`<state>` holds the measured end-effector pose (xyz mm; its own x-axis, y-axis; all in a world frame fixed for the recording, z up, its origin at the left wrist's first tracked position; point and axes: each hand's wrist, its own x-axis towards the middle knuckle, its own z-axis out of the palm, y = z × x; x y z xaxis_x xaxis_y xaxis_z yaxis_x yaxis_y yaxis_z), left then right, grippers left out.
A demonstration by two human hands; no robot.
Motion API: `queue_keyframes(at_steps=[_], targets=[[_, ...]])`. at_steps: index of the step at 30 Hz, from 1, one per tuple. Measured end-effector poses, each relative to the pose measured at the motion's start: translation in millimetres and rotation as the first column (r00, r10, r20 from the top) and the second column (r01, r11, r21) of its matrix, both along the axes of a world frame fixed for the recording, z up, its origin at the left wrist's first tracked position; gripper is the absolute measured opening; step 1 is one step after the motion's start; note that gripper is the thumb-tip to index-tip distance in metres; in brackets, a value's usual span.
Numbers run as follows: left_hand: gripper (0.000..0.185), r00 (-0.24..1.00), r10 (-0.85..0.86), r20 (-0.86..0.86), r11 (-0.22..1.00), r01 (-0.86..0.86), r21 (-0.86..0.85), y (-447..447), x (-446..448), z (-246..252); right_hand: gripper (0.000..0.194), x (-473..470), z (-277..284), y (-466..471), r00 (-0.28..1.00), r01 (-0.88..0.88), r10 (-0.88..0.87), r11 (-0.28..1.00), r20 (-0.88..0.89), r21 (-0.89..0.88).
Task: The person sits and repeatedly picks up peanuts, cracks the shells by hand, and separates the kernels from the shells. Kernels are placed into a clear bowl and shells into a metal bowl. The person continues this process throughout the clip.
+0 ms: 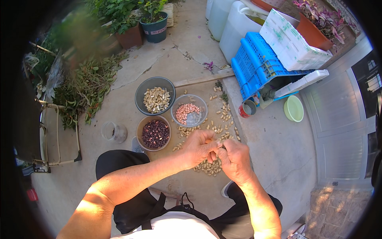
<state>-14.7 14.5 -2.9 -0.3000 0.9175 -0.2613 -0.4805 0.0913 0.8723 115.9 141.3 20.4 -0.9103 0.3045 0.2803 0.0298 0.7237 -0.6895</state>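
Note:
My left hand [200,148] and my right hand [235,158] meet above the peanuts, thumbs and fingertips pinched together. Between them is what looks like a peanut in its shell [220,144], mostly hidden by the fingers. Below lies a heap of unshelled peanuts [209,168] on the concrete, and more are scattered beyond. A clear plastic bowl [203,104] holds pink shelled peanuts [185,112]. Left of it, a dark grey basin [140,95] contains empty peanut shells [156,100]. Nearer me, a brownish bowl [139,133] is filled with dark purple kernels [155,133], a few pink ones among them.
A clear plastic jar [108,131] stands at left near cut leafy branches [89,83]. At right are a red tin can [247,109], a pale green basin [293,109], a blue plastic crate [253,59] and a white foam box [292,41]. A raised concrete edge [238,113] runs beside the peanuts.

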Motion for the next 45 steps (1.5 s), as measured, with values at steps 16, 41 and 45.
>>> queue_keyframes(at_steps=[16, 41, 45], targets=[[0.018, 0.905, 0.218, -0.365, 0.968, -0.247, -0.034, 3, 28, -14, 0.02, -4, -2, -17, 0.992, 0.06, -0.046, 0.992, -0.121, 0.114], [0.006, 0.891, 0.217, 0.398, 0.976, -0.194, -0.098, 1, 26, 11, 0.011, -5, 2, -22, 0.975, 0.117, -0.109, 0.993, -0.194, 0.03], [0.009, 0.864, 0.174, 0.473, 0.98, -0.198, 0.0, 0, 21, 5, 0.007, -7, 3, -24, 0.964, 0.151, -0.177, 0.979, -0.198, -0.14]])
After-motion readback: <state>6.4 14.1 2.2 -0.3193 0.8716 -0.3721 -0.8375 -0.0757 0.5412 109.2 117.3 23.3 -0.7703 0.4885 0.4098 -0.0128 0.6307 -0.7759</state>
